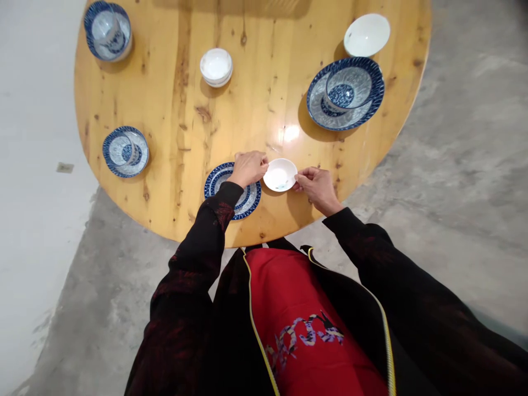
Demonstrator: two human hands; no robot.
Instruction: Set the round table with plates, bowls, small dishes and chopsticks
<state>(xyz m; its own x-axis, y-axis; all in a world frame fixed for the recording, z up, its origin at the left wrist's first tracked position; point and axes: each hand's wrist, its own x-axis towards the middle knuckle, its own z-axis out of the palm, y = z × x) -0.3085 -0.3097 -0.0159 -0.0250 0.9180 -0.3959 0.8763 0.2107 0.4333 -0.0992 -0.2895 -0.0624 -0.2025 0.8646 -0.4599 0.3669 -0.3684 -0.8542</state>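
A small white dish (pixel 280 175) with a faint coloured mark inside is held at its rim between both hands, near the table's front edge. My left hand (pixel 249 168) pinches its left side, and my right hand (pixel 315 187) grips the right side with thumb and fingers. Whether the dish rests on the wood or sits slightly above it, I cannot tell. Below my left hand and wrist lies a blue-and-white patterned plate (pixel 249 204), partly covered by them.
On the wooden table (pixel 165 121) a stack of small white dishes (pixel 216 66) stands at the middle back. Blue-and-white bowls stand on plates at the left (pixel 142 147), far left (pixel 125 49) and right (pixel 315 104). A white bowl (pixel 367 34) is behind the right set.
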